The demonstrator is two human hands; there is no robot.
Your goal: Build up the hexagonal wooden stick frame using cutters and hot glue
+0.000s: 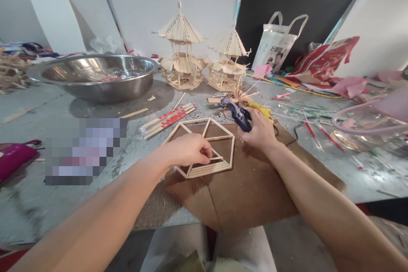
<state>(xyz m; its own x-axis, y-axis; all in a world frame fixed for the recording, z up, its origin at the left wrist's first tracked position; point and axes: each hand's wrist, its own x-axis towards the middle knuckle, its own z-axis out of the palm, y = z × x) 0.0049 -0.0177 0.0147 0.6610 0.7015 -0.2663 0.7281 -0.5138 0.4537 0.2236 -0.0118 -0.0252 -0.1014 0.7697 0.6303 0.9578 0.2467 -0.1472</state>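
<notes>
wooden frame (pixel 232 152) part-filled beside left hand (pixel 191 148), open beyond; short stick (pixel 217 158) pinched there; blue tool (pixel 239 118) gripped by right hand (pixel 260 131)

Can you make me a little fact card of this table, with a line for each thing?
Left hand: fingers at the stick frame
Right hand: gripping a dark blue tool
Under the frame: brown sheet
Towers: two, made of sticks, side by side; left one taller
Bowl: shiny metal, left of the towers
Bag: white, with handles, right of the towers
</notes>
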